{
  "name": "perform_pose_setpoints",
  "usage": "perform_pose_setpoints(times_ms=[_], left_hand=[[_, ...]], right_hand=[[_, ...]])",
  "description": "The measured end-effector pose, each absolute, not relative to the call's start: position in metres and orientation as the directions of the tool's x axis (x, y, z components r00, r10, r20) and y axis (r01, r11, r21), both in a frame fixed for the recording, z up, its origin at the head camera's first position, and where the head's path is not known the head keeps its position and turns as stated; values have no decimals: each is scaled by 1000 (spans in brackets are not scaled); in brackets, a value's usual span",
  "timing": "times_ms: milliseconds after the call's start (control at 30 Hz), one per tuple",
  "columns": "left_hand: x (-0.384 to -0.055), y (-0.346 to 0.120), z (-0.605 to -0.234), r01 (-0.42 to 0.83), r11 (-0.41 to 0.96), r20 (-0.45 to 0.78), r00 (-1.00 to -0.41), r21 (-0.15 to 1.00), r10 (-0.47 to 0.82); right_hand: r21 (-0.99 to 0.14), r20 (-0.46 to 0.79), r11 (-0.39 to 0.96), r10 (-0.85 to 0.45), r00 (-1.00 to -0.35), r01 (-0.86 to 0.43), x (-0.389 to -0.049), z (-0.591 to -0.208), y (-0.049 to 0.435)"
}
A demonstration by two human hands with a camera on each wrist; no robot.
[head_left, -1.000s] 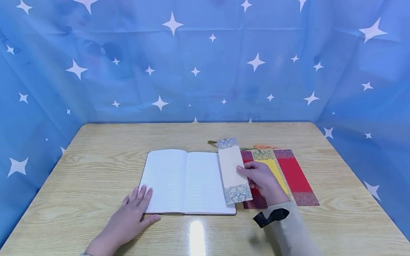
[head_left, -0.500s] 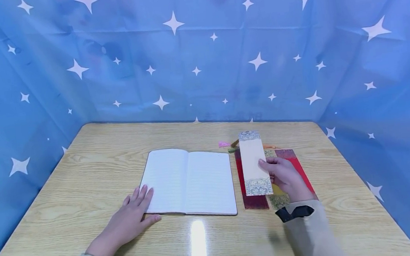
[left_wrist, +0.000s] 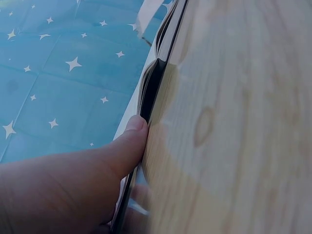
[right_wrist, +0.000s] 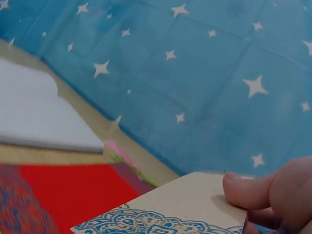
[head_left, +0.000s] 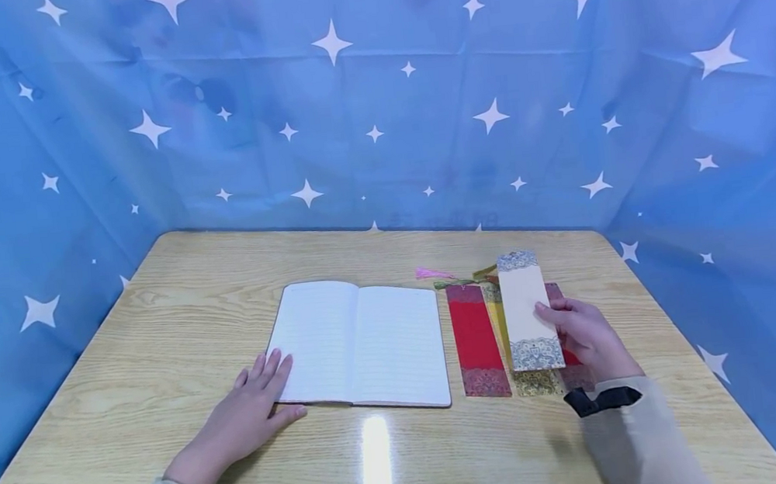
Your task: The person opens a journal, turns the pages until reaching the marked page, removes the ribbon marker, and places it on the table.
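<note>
My right hand point(head_left: 589, 334) pinches a cream bookmark point(head_left: 527, 302) with blue lace-like patterned ends by its right edge, thumb on top. The bookmark is held above other bookmarks and overlaps them in the head view. A red bookmark point(head_left: 474, 335) lies at the left of that row, a yellow one point(head_left: 535, 384) beside it, partly covered, and another red one point(head_left: 576, 376) lies mostly hidden under my hand. An open notebook point(head_left: 398, 342) with lined pages lies to their left. My left hand point(head_left: 246, 411) rests with spread, straight fingers on the notebook's lower left corner.
A pink tassel point(head_left: 433, 273) and a green tassel point(head_left: 453, 283) lie behind the bookmarks. The wooden table point(head_left: 158, 334) ends at a blue star-patterned curtain point(head_left: 373, 87) at the back and sides.
My right hand has carried the cream bookmark rightward from the notebook's right edge to over the yellow and right red bookmarks. The left red bookmark is now uncovered. My left hand stays put.
</note>
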State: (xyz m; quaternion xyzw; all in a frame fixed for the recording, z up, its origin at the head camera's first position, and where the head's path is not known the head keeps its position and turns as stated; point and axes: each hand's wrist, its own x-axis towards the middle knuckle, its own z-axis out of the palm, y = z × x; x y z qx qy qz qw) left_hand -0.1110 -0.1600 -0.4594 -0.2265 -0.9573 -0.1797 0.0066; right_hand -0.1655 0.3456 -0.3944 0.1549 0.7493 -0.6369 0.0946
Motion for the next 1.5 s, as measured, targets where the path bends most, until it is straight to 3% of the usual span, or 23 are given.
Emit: perform_pose_setpoints(times_ms=[267,700,1133,1333,1500], left_hand=[[-110,-159,-460,438,830,93,-896,345,434],[-110,-159,-461,430,829,86,-899,357,429],[-111,-159,-460,433,827,85,-898,358,433],[-111,-159,-458,431,827,80,-898,361,433],[-112,-160,-460,431,827,82,-898,360,433]], right_hand=[[-899,-358,219,138,-924,381,-161,-399,376],[-888,-427,128,128,-895,442,-160,-403,419],[-859,-482,130,120,-868,495,-154,-407,460],[-791,-464,365,164,-871,490,-149,-412,476],[-704,-359,556,258,-897,442,-145,-417,478]])
